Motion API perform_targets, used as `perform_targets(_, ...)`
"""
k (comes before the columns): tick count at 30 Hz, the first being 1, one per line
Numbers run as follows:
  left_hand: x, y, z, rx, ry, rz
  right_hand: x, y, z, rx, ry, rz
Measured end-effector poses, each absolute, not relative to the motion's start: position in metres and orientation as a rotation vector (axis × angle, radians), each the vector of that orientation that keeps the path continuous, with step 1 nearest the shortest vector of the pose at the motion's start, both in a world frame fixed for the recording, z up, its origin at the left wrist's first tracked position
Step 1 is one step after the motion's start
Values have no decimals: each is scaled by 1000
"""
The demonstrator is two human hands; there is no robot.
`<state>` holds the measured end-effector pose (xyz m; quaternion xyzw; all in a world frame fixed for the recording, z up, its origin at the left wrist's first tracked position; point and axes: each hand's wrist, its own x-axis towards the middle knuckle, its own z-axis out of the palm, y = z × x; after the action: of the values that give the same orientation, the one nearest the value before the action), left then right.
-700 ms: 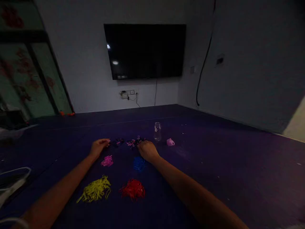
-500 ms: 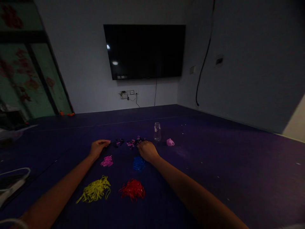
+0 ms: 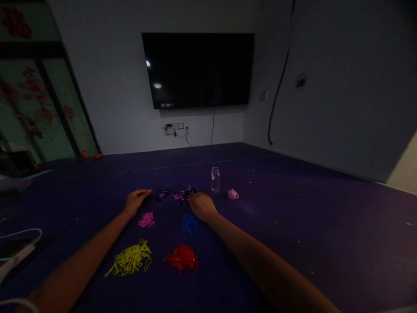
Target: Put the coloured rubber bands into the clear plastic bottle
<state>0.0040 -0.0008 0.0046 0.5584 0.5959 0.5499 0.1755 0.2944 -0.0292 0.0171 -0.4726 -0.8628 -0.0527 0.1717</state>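
Hardly anything moves: our left hand [image 3: 134, 201] and right hand [image 3: 202, 206] keep their places

Compared with half a second ago, we see both arms reaching out just as they do then, and the piles lie where they lie. Our left grip is drawn nearly closed, thumb against fingertips, with a small pink band [image 3: 151, 190] showing at the tips. It sits at the left end of the dark pile [image 3: 162, 194], which has a few pink strands in it.

Our right hand is curled palm down at the right edge of the mixed pile [image 3: 182, 196], pink and black together. Its fingertips are hidden from us, so we cannot tell how far open that grip is or whether it has hold of anything.

Nearer to us on the purple surface [image 3: 280, 234], between our forearms, lie four more piles: pink pile [image 3: 146, 219] at left and blue pile [image 3: 190, 223] at right, then yellow pile [image 3: 130, 258] and red pile [image 3: 182, 258] closest. Just beyond our right hand, a clear jar [image 3: 215, 181] stands upright, with a pink cap [image 3: 232, 194] near it on the right. A black screen [image 3: 198, 69] hangs on the far wall [image 3: 107, 87].
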Motion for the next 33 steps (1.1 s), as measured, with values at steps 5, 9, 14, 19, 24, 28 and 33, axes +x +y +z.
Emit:
perform_targets(5,7,0,6,1626,1688,1504,295,-31,19,-1343,-2458,-157)
perform_targets(9,7,-4,17,1673,1636,1374,295,-32,20,-1358,-2455,-136)
perform_targets(14,3,-20,47,1765,1475,964,294,-31,20,-1361,-2449,-118)
perform_targets(19,6,-29,55,1831,1172,444,294,-31,19,-1360,-2447,-129)
perform_targets(24,8,-26,53,1853,1117,389,294,-32,19,-1349,-2458,-151)
perform_targets(28,5,-32,65,1888,1186,396,295,-33,19,-1330,-2462,-173)
perform_targets(33,-4,-36,75,1940,1314,293,294,-34,20,-1339,-2469,-152)
